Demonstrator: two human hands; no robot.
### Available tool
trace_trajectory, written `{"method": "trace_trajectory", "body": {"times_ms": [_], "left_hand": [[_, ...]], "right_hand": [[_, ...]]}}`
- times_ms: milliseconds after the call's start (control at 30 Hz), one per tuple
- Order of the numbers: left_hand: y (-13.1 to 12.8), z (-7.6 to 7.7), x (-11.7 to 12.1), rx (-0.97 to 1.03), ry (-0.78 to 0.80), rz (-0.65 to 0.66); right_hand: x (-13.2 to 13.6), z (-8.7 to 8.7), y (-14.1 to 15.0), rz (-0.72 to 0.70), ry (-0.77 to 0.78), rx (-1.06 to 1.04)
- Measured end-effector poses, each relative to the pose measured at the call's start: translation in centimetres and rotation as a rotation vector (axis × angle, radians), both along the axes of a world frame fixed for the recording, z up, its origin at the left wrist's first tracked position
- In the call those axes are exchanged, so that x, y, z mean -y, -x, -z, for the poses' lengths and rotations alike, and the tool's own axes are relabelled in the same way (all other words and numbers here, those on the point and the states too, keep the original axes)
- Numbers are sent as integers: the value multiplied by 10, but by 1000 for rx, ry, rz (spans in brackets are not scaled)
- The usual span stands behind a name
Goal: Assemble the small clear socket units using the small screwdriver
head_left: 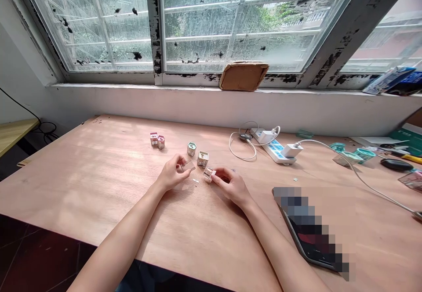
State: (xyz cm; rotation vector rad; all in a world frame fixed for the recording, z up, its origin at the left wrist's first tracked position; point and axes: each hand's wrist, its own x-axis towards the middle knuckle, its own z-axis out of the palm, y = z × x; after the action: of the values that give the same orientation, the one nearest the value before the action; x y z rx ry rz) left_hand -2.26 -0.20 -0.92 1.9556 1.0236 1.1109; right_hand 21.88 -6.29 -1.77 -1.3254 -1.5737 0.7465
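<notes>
My left hand point(174, 174) rests on the wooden table point(99, 173) with its fingers curled around a small clear flat piece point(188, 166). My right hand point(231, 183) is closed on a small clear plastic box point(208, 174), pinched at the fingertips. The two hands are a few centimetres apart. Just beyond them stand two small clear cubes, one with a green inside point(191, 148) and one with a pale inside point(202, 158). A tiny loose bit point(195, 181) lies on the table between my hands.
Two pink small cubes point(157, 140) sit further left. A white power strip point(275, 148) with chargers and cables lies at right, a phone point(311, 235) near the front right edge. Teal items point(349, 155), a black mouse point(396, 164) and a cardboard piece point(243, 76) on the sill.
</notes>
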Motion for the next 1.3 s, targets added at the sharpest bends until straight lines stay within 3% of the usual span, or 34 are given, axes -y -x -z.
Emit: {"method": "trace_trajectory", "body": {"times_ms": [300, 667, 800, 1000, 1200, 1300], "left_hand": [[-2, -4, 1, 56, 55, 84], [3, 2, -1, -114, -36, -40], [3, -1, 1, -127, -141, -47], [-2, -12, 8, -25, -424, -106], [-15, -19, 26, -82, -546, -8], [-23, -17, 33, -139, -568, 38]], "right_hand": [[-1, 3, 1, -33, 24, -42], [-3, 5, -1, -92, 40, -34], [-1, 1, -1, -103, 58, -27], [0, 1, -2, -92, 60, -136], [4, -4, 4, -24, 40, -422], [8, -10, 11, -56, 69, -501]]}}
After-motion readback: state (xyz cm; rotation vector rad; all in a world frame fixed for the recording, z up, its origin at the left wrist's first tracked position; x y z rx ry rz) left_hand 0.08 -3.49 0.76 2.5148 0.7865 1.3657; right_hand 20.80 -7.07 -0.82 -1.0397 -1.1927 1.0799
